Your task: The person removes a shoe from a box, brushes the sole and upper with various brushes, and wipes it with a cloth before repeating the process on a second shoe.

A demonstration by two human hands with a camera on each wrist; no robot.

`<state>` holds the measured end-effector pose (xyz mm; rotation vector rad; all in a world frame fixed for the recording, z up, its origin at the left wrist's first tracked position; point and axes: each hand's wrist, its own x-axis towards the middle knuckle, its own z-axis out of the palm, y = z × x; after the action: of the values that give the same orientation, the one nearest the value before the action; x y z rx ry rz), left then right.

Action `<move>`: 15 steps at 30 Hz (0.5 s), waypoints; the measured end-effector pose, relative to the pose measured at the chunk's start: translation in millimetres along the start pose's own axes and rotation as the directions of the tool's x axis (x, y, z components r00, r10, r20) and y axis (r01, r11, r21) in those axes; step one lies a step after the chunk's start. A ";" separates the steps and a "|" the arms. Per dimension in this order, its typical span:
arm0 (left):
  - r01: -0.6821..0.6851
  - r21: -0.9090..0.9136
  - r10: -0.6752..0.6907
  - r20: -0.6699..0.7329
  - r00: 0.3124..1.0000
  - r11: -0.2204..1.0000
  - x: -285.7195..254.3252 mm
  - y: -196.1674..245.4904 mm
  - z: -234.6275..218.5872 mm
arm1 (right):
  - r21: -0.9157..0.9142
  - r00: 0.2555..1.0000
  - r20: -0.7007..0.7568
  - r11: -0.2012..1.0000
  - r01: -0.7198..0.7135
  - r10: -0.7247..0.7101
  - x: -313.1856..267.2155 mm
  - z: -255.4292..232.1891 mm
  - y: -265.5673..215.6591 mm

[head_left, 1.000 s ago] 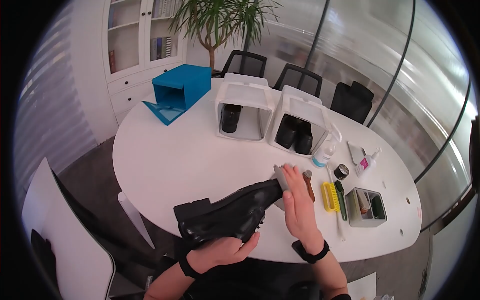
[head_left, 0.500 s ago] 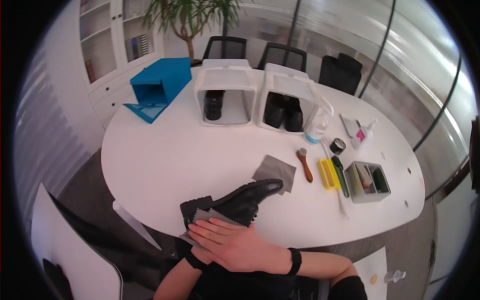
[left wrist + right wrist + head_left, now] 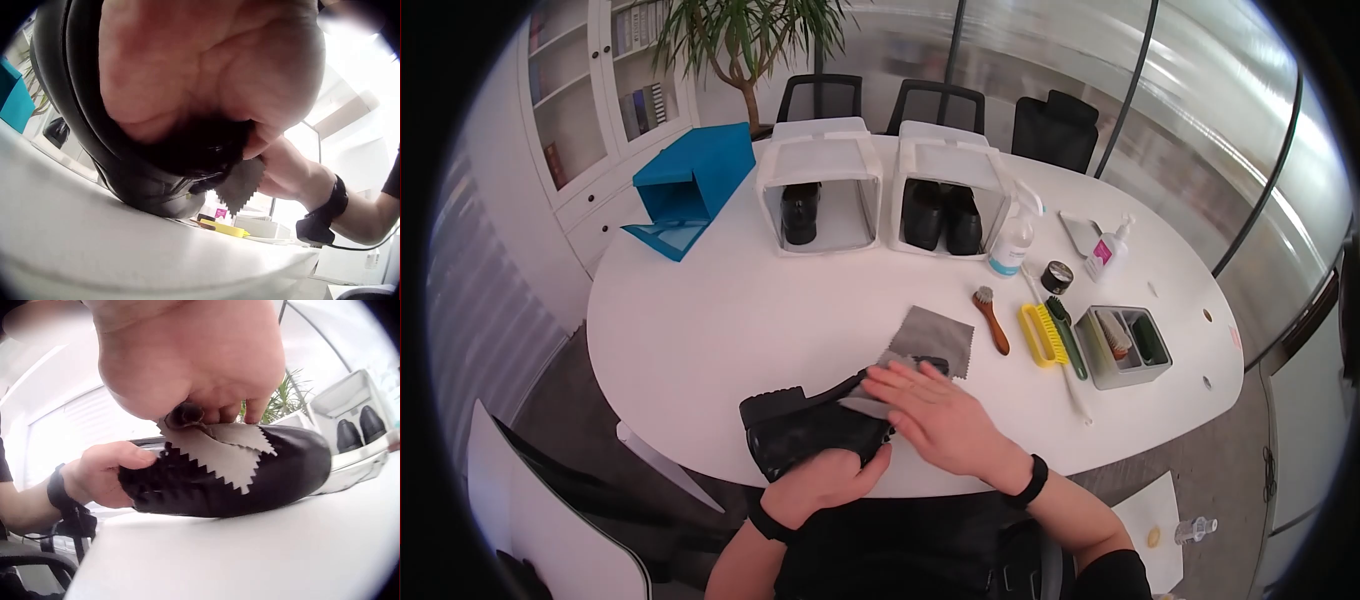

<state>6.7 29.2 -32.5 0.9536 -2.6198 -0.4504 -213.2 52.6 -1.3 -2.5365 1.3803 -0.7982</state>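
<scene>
A black leather lace-up shoe (image 3: 800,440) lies tilted at the table's near edge, its heel to the left and its toe pointing right. My left hand (image 3: 825,482) grips the shoe near its opening, thumb along the laced side. A grey zigzag-edged cloth (image 3: 228,459) is held in my right hand (image 3: 950,425), between thumb and fingers, against the shoe's upper. Part of the toe is hidden under that hand in the head view. Just beyond the toe, a second grey cloth (image 3: 940,335) lies on the table.
Two white boxes (image 3: 820,243) hold other black shoes; a blue box (image 3: 700,175) stands left. To the right are a wooden-handled brush (image 3: 993,322), yellow brush (image 3: 1041,336), green brush (image 3: 1068,340), spray bottle (image 3: 1011,245), round tin (image 3: 1056,277), pump bottle (image 3: 1106,255) and divided container (image 3: 1115,372).
My right hand with the cloth went from the toe back to the heel end, then forward again onto the upper. The shoe is lower over the table; the left hand keeps its grip.
</scene>
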 end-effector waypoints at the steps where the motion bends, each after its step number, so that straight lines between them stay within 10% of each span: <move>1: -0.045 -0.044 0.038 -0.164 0.986 0.998 3.3 -5.6 7.6 | -0.031 0.998 -0.018 0.998 -0.055 0.055 -2.7 -2.6 5.4; 2: -0.098 -0.080 0.067 -0.324 0.944 0.992 5.0 -8.9 10.4 | -0.059 0.993 -0.037 0.992 -0.111 0.109 -5.5 -4.6 11.0; 7: -0.034 -0.173 -0.002 -0.201 0.980 0.984 1.7 -15.7 12.5 | 0.208 0.922 -0.119 0.917 -0.341 0.369 -21.8 -11.2 28.7; 9: -0.057 -0.180 0.014 -0.229 0.973 0.982 1.2 -13.7 11.8 | 0.258 0.632 0.310 0.577 -0.775 0.710 -8.8 -42.0 11.8; 10: 0.036 -0.243 -0.067 -0.119 0.991 0.969 0.6 -8.0 3.1 | 0.253 0.627 0.318 0.573 -0.779 0.711 -13.9 -31.2 16.7; 12: 0.128 -0.291 -0.136 -0.006 0.991 0.948 2.1 -1.8 -7.9 | 0.270 0.834 -0.014 0.805 -0.528 0.552 -21.3 -1.2 28.0; 15: 0.055 -0.227 -0.083 -0.115 0.990 0.972 3.5 -1.3 -11.8 | 0.149 0.927 -0.152 0.936 -0.320 0.342 -10.0 9.5 19.4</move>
<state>9.5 23.7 -21.7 0.9674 -2.3711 -0.6653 -227.0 48.6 -20.3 -2.1013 1.6973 -1.0193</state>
